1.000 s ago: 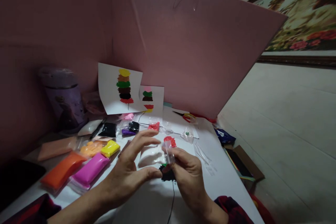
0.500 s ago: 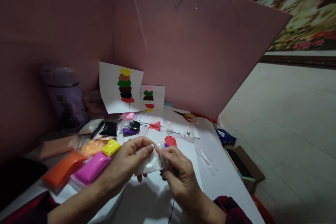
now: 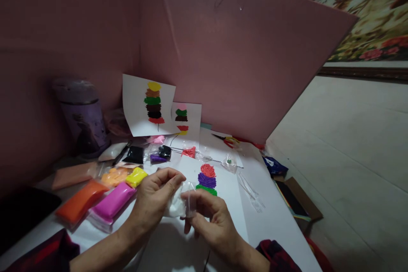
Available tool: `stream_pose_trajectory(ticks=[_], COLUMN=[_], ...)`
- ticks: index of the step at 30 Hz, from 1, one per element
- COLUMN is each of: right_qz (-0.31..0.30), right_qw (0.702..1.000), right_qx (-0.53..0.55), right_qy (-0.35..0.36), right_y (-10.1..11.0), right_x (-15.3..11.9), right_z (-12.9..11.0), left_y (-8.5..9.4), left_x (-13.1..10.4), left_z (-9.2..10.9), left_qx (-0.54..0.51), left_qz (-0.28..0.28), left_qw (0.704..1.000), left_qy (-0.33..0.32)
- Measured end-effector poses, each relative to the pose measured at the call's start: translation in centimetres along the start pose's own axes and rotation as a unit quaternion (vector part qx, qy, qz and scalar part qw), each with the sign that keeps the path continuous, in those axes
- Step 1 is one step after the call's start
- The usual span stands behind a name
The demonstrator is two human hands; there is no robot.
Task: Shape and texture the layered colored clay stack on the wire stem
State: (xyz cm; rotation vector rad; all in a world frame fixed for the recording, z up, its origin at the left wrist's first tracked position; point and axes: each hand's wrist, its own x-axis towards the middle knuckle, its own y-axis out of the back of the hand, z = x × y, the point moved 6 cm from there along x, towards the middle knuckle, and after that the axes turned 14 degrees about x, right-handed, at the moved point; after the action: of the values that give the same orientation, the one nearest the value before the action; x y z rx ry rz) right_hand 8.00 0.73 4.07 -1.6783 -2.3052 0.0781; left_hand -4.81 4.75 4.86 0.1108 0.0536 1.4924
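Observation:
A small clear bag of white clay (image 3: 177,205) is between my hands above the paper. My left hand (image 3: 157,195) pinches it from the left, thumb on top. My right hand (image 3: 215,219) has its curled fingers at the bag's clear, loose end. Under and behind my right hand lies a white sheet (image 3: 231,204) with textured red (image 3: 208,170), purple (image 3: 207,180) and green (image 3: 207,189) clay patches stacked in a column. The lower part of that column is hidden by my right hand.
At left lie orange (image 3: 81,204), magenta (image 3: 114,202) and yellow (image 3: 136,177) clay packs. Two colour-striped drawings (image 3: 135,106) lean on the pink partition (image 3: 223,59). A purple tumbler (image 3: 81,123) stands back left. Clear plastic forks (image 3: 251,193) lie right; scissors (image 3: 228,139) sit behind.
My right hand has shifted down and left along the bag, and its clear end shows more. The purple and green clay patches have come into view.

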Motion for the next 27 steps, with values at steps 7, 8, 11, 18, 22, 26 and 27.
stream_pose_trajectory(ticks=[7,8,11,18,22,26,27], right_qz=[-0.019,-0.022,-0.027,0.008,0.019,0.016,0.015], right_qw=[0.996,0.996,0.996,0.999,0.999,1.0,1.0], right_qx=[0.054,0.051,0.032,0.036,0.039,0.021,0.019], right_qy=[-0.072,-0.074,-0.076,-0.02,-0.005,0.005,0.004], right_y=[-0.5,-0.6,-0.8,-0.2,0.4,0.4,0.4], right_x=[-0.3,-0.3,-0.4,-0.2,-0.1,-0.3,-0.3], right_z=[1.1,1.0,0.6,-0.4,0.0,0.2,0.3], left_y=[-0.2,-0.3,-0.3,-0.6,-1.4,-1.6,-1.6], left_x=[-0.5,-0.6,-0.5,0.3,0.2,0.0,-0.1], left_z=[0.4,0.5,0.5,-0.1,-0.5,-0.1,0.0], left_qx=[-0.003,-0.004,-0.011,-0.049,-0.062,-0.07,-0.065], left_qz=[0.019,0.016,0.013,-0.062,-0.133,-0.13,-0.13], left_qw=[1.0,1.0,1.0,0.996,0.987,0.989,0.989], left_qy=[-0.015,-0.013,-0.01,0.033,0.059,0.028,0.018])
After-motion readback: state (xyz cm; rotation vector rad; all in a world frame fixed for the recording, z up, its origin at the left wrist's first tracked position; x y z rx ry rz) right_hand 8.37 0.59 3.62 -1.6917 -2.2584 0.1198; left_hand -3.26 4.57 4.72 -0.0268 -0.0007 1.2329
